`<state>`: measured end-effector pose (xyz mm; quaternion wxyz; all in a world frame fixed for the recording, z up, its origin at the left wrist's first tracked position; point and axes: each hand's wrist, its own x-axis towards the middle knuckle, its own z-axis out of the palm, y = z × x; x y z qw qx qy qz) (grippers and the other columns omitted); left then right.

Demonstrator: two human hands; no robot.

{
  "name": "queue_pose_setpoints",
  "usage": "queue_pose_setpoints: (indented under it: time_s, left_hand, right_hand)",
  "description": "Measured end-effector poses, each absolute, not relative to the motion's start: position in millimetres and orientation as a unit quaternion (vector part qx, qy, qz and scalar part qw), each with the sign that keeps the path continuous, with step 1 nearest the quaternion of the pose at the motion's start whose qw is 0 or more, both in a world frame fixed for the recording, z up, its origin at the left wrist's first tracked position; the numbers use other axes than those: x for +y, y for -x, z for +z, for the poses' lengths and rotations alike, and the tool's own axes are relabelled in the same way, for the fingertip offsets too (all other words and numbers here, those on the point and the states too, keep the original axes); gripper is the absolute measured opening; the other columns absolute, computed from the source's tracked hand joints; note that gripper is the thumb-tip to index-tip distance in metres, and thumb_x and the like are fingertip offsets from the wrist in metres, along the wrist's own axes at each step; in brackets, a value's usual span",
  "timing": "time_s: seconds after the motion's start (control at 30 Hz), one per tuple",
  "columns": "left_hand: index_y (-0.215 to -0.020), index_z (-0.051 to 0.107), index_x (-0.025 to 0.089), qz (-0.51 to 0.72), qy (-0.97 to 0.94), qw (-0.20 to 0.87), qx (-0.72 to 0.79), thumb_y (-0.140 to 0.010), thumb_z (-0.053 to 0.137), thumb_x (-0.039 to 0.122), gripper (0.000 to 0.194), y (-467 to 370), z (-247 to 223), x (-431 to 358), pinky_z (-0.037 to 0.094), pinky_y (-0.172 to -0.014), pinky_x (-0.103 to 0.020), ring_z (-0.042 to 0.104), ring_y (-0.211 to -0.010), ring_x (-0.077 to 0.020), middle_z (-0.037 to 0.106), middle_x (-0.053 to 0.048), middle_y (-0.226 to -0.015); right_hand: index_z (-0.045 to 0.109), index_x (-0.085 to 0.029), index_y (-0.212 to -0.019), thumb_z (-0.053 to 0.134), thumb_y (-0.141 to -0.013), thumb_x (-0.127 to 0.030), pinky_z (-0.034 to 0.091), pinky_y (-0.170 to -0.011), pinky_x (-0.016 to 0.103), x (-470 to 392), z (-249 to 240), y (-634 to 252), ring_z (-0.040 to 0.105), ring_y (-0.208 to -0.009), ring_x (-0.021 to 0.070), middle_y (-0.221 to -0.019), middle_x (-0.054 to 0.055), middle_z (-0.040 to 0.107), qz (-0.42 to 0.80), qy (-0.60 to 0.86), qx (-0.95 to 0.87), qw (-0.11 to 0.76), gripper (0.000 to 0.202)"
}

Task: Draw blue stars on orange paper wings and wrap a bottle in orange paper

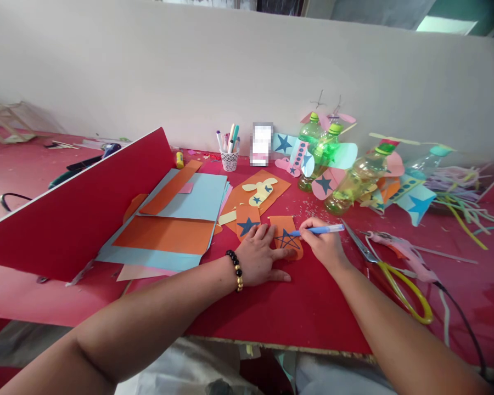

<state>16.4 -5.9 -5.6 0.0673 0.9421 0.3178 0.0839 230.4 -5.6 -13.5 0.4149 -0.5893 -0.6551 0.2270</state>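
Observation:
My left hand (260, 254), with a bead bracelet at the wrist, lies flat on the red table and presses down the left edge of a small orange paper piece (285, 226). A star outline in blue ink is drawn on that piece. My right hand (324, 244) grips a blue pen (319, 230) whose tip touches the star. Just left lies another orange piece with a solid blue star (247, 221).
Yellow-handled scissors (395, 277) and a pink glue gun (399, 251) lie to the right. Green bottle planes (327, 159) stand behind. Orange and light blue paper sheets (177, 216), a cup of markers (229, 151) and a raised red board (78, 208) are at left.

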Motion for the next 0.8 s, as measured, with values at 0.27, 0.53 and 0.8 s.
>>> queue_pose_setpoints:
  time_s: [0.27, 0.53, 0.8]
  left_hand:
    - [-0.133, 0.048, 0.044, 0.088, -0.943, 0.061, 0.316, -0.079, 0.037, 0.078, 0.065, -16.1, -7.5, -5.7, 0.022, -0.104, -0.056, 0.03, -0.129, -0.0397, 0.036, -0.011, -0.144]
    - [-0.132, 0.048, 0.044, 0.09, -0.942, 0.063, 0.318, -0.078, 0.038, 0.078, 0.065, -16.8, -7.5, -5.7, 0.023, -0.104, -0.056, 0.029, -0.13, -0.0396, 0.036, -0.011, -0.143]
    - [-0.133, 0.048, 0.045, 0.086, -0.942, 0.064, 0.319, -0.079, 0.038, 0.078, 0.064, -16.1, -6.8, -6.5, 0.023, -0.104, -0.056, 0.03, -0.13, -0.0389, 0.036, -0.01, -0.143]
  right_hand:
    - [0.056, -0.021, -0.073, 0.055, -0.082, -0.028, 0.043, -0.062, 0.028, -5.5, -13.0, -228.7, 0.058, -0.064, 0.0172, -0.065, 0.0, 0.061, 0.23, 0.58, -0.662, 0.414, 0.011]
    - [0.056, -0.021, -0.072, 0.054, -0.081, -0.028, 0.042, -0.059, 0.027, -7.0, -10.3, -227.9, 0.057, -0.063, 0.0168, -0.064, 0.0, 0.061, 0.236, 0.581, -0.659, 0.415, 0.012]
    - [0.056, -0.021, -0.071, 0.055, -0.079, -0.027, 0.041, -0.057, 0.027, -8.9, -8.4, -226.7, 0.056, -0.06, 0.0163, -0.062, -0.001, 0.059, 0.244, 0.575, -0.66, 0.417, 0.011]
